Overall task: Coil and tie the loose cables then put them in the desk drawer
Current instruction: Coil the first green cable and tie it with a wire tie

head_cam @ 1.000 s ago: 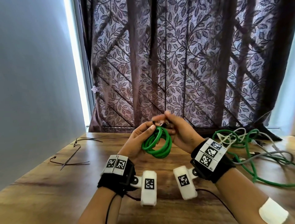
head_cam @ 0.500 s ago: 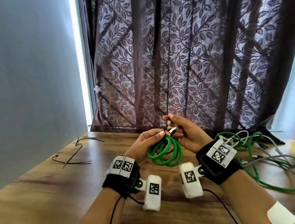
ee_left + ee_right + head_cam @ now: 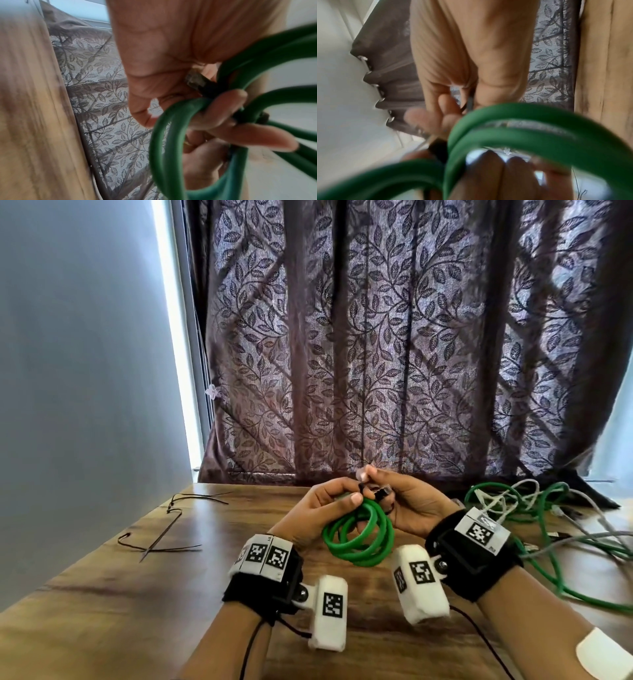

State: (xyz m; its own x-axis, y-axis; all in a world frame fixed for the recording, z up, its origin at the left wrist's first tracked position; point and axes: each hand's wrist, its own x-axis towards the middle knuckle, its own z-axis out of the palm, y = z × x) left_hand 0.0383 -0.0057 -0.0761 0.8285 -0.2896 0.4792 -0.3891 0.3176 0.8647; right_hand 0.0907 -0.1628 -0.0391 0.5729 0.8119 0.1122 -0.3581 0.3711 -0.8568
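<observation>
leaf-patterned curtains hang behind a wooden bench (image 3: 102, 604), above whose middle both hands hold a coiled green cable (image 3: 359, 537) off the wood. the left hand (image 3: 318, 515) curls its fingers and thumb round the top of the coil, bunching the loops; the right hand (image 3: 407, 508) pinches a thin dark tie (image 3: 379, 494) at that same spot. the cable looks light, rubbery and springy, likely to uncoil if the bunch is loosened, so the best hold is where the loops cross, clamped together. a tangle of loose cables (image 3: 534, 508), green and grey, lies at the right edge, and spare black ties (image 3: 164, 537) lie near the left edge. no drawer shows in any view.
</observation>
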